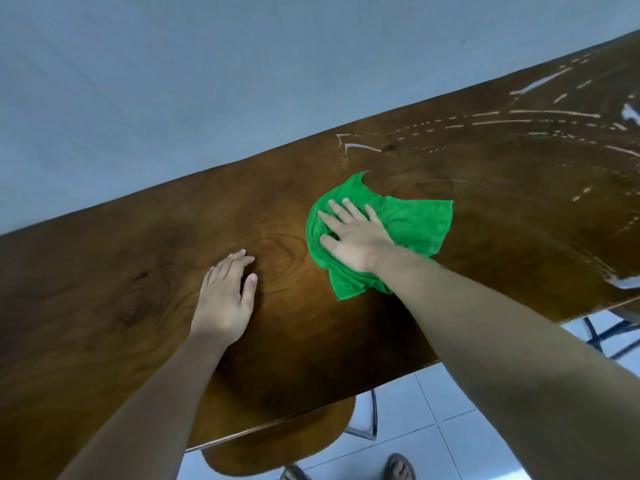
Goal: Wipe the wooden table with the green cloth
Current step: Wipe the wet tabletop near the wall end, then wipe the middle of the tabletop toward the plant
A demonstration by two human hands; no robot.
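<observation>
Green cloth [415, 223] lies rumpled mid-table [138, 271], pinned under right hand [353, 240], which has fingers spread and palm pressing down. Left hand [225, 299] rests flat on bare wood just beside, fingers together, holding nothing. Pale streaks [540, 116] lie rightward along the table's long axis. Right hand is nearer; the sweep likely heads there.

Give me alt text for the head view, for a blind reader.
A person's right hand presses a green cloth flat on a dark wooden table; the left hand rests open beside it. Far right, pale streaks mark the table.
</observation>
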